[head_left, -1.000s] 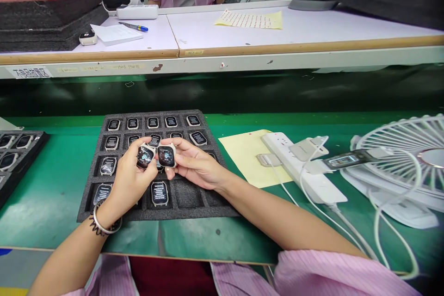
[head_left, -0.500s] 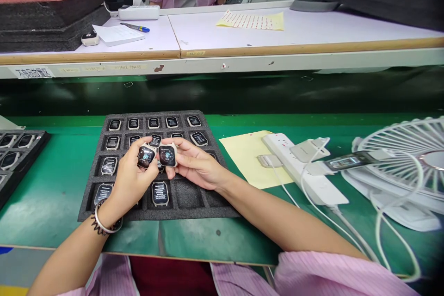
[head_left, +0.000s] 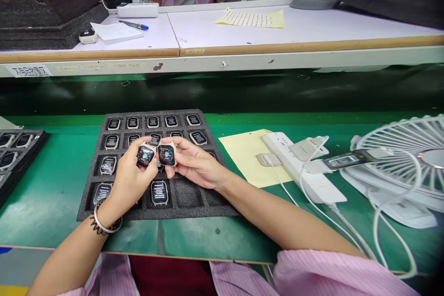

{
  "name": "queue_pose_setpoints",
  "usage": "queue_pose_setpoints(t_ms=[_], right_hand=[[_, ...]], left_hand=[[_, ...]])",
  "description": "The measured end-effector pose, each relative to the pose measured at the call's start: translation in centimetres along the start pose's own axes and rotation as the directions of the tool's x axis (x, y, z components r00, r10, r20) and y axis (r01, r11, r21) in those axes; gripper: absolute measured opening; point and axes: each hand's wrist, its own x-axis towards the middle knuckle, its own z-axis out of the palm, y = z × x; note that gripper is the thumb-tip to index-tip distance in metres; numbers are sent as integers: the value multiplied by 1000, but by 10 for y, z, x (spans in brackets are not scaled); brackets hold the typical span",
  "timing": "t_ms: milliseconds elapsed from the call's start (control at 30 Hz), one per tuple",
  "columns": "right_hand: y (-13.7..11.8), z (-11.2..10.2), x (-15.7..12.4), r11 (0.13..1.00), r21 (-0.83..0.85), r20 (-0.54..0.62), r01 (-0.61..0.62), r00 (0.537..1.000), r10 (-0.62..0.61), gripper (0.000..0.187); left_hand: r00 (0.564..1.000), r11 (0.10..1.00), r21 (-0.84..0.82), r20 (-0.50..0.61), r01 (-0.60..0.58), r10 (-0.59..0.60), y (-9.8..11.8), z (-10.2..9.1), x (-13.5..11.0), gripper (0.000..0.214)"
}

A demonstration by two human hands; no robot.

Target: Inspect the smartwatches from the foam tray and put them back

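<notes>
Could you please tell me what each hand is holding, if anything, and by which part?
The left hand holds one watch, the right hand a second watch, both by their outer edges.

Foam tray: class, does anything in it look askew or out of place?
Yes. In the foam tray, the watch at the right end of the second row from the back sits turned in its slot; the back-row watch behind it sits straighter.
</notes>
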Motion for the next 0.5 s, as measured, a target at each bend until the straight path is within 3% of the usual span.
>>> queue_pose_setpoints(t_ms=[500], right_hand=[[0, 0, 0, 1000, -17, -5, -4, 1000, 3, 41]], left_hand=[[999, 998, 41, -4, -46, 46, -3, 0, 0, 38]])
